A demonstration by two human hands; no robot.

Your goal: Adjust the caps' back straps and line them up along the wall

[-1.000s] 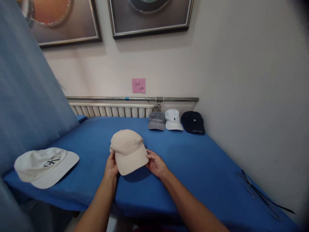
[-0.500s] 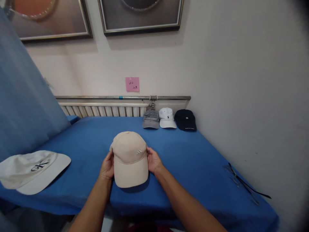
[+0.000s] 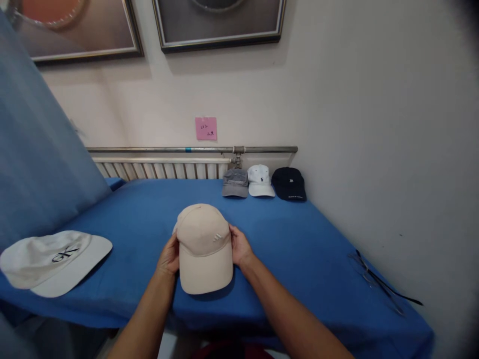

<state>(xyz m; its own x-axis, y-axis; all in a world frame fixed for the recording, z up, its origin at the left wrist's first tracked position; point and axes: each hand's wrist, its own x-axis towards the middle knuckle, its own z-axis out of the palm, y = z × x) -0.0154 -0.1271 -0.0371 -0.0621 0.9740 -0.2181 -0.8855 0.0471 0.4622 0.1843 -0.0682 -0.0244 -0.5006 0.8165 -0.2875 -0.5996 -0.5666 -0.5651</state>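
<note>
A beige baseball cap (image 3: 205, 244) with a small striped logo is between my hands near the front edge of the blue-covered table (image 3: 299, 259), its brim toward me. My left hand (image 3: 170, 255) grips its left side and my right hand (image 3: 240, 246) its right side. Parts of the fingers are hidden behind the cap. A white cap (image 3: 56, 259) with dark letters lies on its side at the left edge.
A grey cap (image 3: 235, 183), a pale cap (image 3: 261, 181) and a black cap (image 3: 289, 183) stand in a row at the back. Glasses (image 3: 381, 281) lie at the right by the wall. A radiator (image 3: 160, 168) runs behind the table; a blue curtain (image 3: 41, 144) hangs left.
The view has shifted slightly. The beige cap appears a touch lower and further right, still held in both hands; the other caps have not moved on the table.
</note>
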